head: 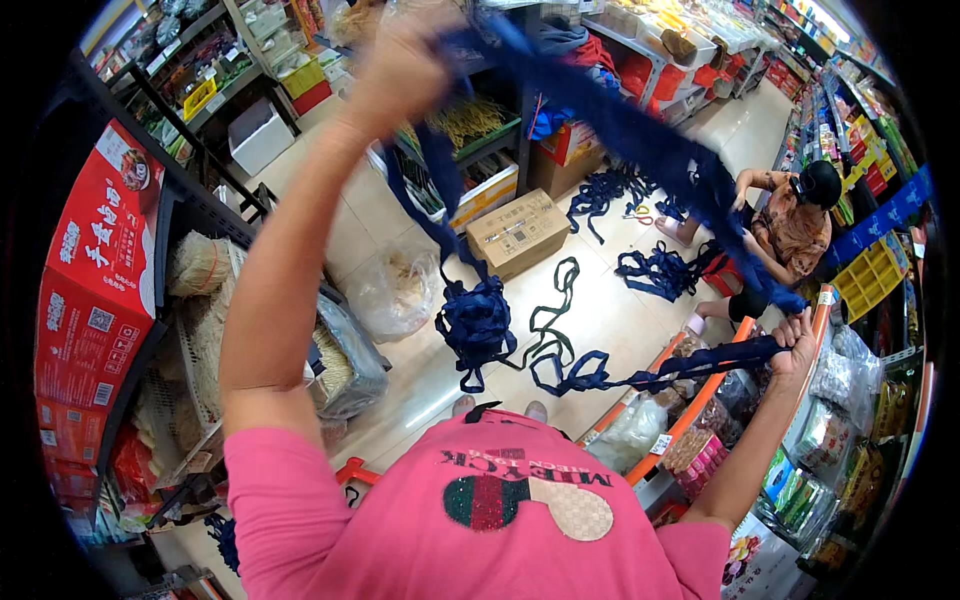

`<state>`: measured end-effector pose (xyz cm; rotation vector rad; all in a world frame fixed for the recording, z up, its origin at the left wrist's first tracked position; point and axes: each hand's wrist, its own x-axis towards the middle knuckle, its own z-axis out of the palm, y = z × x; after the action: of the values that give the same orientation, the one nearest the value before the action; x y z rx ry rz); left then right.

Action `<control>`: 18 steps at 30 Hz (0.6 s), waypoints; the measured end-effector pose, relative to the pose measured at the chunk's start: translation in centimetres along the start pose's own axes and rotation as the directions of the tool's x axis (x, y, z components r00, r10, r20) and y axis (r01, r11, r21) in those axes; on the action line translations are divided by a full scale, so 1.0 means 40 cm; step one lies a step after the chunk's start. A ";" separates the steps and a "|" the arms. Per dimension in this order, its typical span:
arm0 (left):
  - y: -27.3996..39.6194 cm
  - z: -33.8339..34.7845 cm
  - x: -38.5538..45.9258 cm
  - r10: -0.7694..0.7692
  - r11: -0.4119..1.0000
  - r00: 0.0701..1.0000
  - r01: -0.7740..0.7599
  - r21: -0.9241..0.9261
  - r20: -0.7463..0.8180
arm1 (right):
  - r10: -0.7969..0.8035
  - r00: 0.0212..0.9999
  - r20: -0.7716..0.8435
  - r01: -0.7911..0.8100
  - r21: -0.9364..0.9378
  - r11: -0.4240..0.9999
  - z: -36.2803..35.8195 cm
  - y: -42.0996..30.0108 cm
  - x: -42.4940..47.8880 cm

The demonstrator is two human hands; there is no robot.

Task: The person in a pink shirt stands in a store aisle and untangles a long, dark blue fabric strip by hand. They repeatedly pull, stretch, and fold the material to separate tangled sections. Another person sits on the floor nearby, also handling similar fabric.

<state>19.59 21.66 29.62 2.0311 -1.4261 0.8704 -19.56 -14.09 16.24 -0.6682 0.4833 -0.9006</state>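
Observation:
My left hand (401, 71), blurred and raised at the upper left, grips a long dark blue fabric strip (622, 124). This strip stretches across the view to my right hand (793, 345), which is closed around it at the right beside the shelf. From both hands, lengths of the fabric hang or trail down. A tangled dark blue heap (474, 322) lies on the tiled floor in front of my feet, with a looped narrow dark strip (551, 322) to its right. More piles of blue strips (660, 271) lie farther right.
A taped cardboard box (517, 232) stands beyond the heap. A clear plastic bag (394, 292) lies left of it. Another person (791, 225) sits low at the right among blue strips, near scissors (641, 215). Shelves with orange edges (694, 405) and packed goods stand close on the right.

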 end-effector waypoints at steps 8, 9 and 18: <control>0.174 -0.245 0.170 -0.199 0.943 0.882 0.054 -0.327 -0.428 | 0.108 0.986 0.128 -0.099 -0.073 0.992 -0.067 0.036 -0.011; 0.169 -0.274 0.161 -0.075 0.981 0.859 -0.028 -0.192 -0.507 | 0.144 0.978 0.149 -0.125 -0.130 0.984 -0.041 0.067 -0.006; 0.359 0.143 -0.026 0.233 0.962 0.608 -0.029 -0.273 0.759 | -0.267 0.956 0.118 0.272 -0.697 0.664 0.062 0.134 -0.024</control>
<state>6.96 13.60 25.64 2.2266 -2.0264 -0.2554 -15.56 -10.09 14.29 -1.4915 0.7523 -0.9850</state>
